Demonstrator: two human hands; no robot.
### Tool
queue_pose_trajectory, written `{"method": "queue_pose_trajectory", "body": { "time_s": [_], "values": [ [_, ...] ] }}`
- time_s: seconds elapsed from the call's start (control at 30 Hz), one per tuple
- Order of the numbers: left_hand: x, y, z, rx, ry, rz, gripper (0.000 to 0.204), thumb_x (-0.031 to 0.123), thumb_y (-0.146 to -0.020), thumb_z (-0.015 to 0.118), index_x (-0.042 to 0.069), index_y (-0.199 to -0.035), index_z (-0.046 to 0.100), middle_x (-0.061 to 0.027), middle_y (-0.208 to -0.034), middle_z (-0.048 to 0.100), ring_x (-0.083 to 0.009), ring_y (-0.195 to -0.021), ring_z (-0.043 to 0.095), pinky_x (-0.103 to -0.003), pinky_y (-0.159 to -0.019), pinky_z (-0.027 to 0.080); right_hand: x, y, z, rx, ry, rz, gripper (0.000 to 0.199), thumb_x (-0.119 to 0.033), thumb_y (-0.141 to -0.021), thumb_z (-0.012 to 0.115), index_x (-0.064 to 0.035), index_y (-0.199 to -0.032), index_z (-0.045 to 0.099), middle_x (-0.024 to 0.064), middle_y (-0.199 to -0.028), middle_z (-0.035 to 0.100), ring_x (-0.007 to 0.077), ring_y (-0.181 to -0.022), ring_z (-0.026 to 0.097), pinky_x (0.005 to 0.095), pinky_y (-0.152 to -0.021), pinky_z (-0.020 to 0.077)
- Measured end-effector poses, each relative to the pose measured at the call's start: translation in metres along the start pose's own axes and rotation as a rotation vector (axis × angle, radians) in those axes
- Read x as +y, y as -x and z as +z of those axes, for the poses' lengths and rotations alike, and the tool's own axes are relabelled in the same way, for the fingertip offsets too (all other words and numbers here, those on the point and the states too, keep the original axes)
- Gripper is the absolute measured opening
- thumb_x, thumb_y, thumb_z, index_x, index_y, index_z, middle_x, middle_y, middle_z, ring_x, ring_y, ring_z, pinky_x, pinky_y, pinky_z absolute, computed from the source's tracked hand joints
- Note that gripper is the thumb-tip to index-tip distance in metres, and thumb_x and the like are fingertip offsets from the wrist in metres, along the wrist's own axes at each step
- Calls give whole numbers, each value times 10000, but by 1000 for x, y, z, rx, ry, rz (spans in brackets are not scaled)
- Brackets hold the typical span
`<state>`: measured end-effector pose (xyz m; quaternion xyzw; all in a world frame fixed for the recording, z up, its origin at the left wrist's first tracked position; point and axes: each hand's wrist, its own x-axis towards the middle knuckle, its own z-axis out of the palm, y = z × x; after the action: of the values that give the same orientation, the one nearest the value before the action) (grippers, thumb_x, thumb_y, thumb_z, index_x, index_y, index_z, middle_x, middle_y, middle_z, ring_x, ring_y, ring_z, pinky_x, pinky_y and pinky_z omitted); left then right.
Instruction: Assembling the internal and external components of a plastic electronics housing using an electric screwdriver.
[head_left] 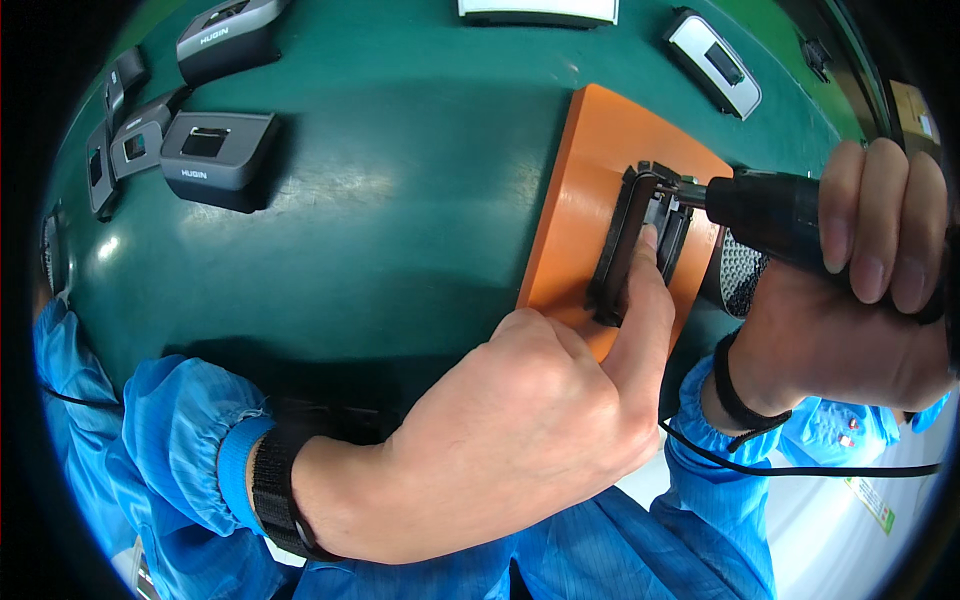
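An orange block [570, 215] lies tilted on the green table, bearing a black plastic housing [618, 245] with a narrow slot. My left hand [530, 415] reaches across the block's near end; its index fingertip presses a small part inside the housing, and the other fingers are curled, with the thumb hidden. My right hand [830, 320] is wrapped round a black electric screwdriver [765, 208], held almost level from the right. Its bit meets the far end of the housing; a screw there is too small to make out.
Several grey device covers with windows [215, 160] lie at the far left. A silver-framed cover [715, 65] sits far right, and a white piece [538, 12] at the far edge. A perforated grey part [740, 275] rests under the screwdriver. A black cable [820, 470] crosses at lower right.
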<state>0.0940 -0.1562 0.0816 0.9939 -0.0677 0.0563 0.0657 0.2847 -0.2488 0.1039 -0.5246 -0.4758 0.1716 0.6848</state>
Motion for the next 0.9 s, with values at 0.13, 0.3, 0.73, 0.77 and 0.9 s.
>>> {"method": "queue_pose_trajectory", "body": {
  "time_s": [0.13,0.3,0.73,0.77,0.9],
  "values": [
    [0,1,3,18,-19,12,203,138,-670,632,53,-794,769,-161,-1217,735,-55,-398,320,-207,-432,260,1,0,2,-12,-8,-13,426,-469,-1011,575,-130,-1236,448,79,-674,510,144,-370,408,310,-285,378],
    [2,2,6,88,-25,-16,155,141,-676,632,55,-744,741,-172,-1206,738,-64,-397,328,-211,-429,264,0,0,5,-23,-9,-31,442,-479,-1005,582,-131,-1242,448,77,-672,510,146,-372,416,310,-287,385],
    [0,1,6,94,-23,-1,127,140,-656,629,39,-681,702,-204,-1190,734,-63,-389,331,-211,-416,264,3,-2,8,-47,-28,-71,482,-505,-990,599,-133,-1257,450,72,-668,512,149,-376,436,310,-293,402],
    [0,1,5,92,-20,-8,127,138,-654,630,38,-683,704,-205,-1189,734,-63,-390,332,-210,-416,266,3,-2,9,-49,-32,-76,485,-507,-989,601,-133,-1258,450,71,-668,512,150,-377,438,310,-294,403],
    [0,-3,4,106,-11,-25,134,126,-638,622,36,-685,710,-201,-1196,733,-65,-388,327,-210,-417,275,3,-5,8,-60,-37,-100,497,-515,-984,606,-134,-1263,451,70,-667,512,151,-378,444,311,-296,408]
  ]
}}
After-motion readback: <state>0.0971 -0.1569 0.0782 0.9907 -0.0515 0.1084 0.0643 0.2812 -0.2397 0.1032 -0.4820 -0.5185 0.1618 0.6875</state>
